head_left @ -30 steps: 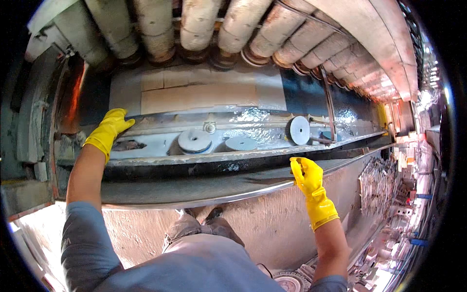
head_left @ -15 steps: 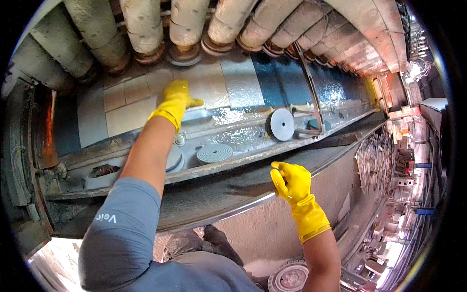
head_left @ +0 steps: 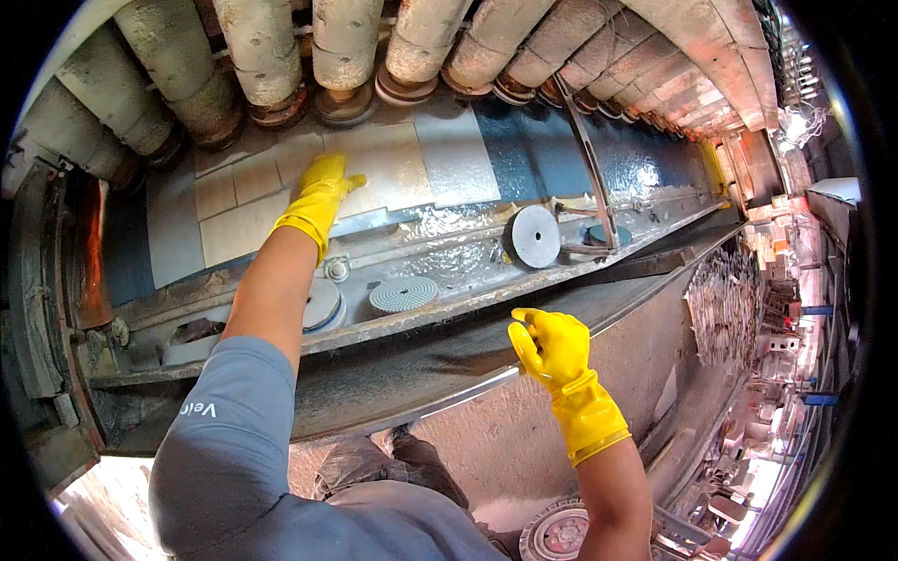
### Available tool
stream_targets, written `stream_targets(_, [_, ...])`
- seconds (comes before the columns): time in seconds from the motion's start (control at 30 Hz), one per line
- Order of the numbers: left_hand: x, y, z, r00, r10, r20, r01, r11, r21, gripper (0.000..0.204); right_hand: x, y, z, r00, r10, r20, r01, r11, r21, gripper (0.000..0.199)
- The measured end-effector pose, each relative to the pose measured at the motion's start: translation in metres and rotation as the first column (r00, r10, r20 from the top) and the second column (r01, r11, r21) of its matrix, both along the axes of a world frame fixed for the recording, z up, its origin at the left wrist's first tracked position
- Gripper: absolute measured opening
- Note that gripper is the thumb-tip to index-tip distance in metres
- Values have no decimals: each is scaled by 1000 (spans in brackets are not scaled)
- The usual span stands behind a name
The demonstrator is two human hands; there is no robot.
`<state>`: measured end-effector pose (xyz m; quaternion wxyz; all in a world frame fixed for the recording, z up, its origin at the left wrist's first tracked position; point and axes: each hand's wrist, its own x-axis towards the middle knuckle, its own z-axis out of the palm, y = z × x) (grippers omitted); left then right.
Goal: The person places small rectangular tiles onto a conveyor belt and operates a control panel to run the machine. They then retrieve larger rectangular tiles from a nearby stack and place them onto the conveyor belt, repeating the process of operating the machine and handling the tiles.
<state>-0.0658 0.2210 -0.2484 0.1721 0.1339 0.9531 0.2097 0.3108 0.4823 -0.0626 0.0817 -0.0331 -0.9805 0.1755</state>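
Observation:
My left hand (head_left: 320, 201), in a yellow rubber glove, reaches out over pale stone tiles (head_left: 383, 168) lying edge to edge on a wet blue belt (head_left: 524, 154). Its thumb sticks out to the right, and the hand holds nothing that I can see; its palm side is hidden. My right hand (head_left: 554, 346), gloved alike, hovers above the trough's near metal rim (head_left: 482, 381). Its fingers curl in toward the thumb with nothing visible between them. Between the hands, a ridged grey-green round pad (head_left: 404, 295) lies on the ledge, and a pale disc (head_left: 536, 237) leans farther right.
A row of thick machine heads (head_left: 346, 56) hangs along the belt's far side. A metal bar (head_left: 585, 150) crosses the belt on the right. Another round disc (head_left: 321, 306) sits beside my left forearm. Stacked thin pieces (head_left: 718, 309) stand at right, and a wheel (head_left: 561, 531) below.
The whole view has shifted slightly left. My left hand stays over the tiles, its thumb a little nearer the fingers. The right hand keeps its curled shape.

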Motion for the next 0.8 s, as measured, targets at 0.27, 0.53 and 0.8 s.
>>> stream_targets(0.27, [44, -172, 6, 937, 12, -349, 1, 999, 37, 56, -2, -3, 1, 996, -73, 44, 74, 997, -17, 26])
stream_targets(0.53, [75, -373, -5, 858, 514, -8, -460, 760, -459, 112, -13, -14, 17, 993, 104, -53, -104, 995, 4, 23])
stream_targets(0.8, [81, -389, -5, 904, 425, -46, -401, 805, -437, 113, -8, -31, 22, 972, -156, 174, 187, 965, -182, 26])
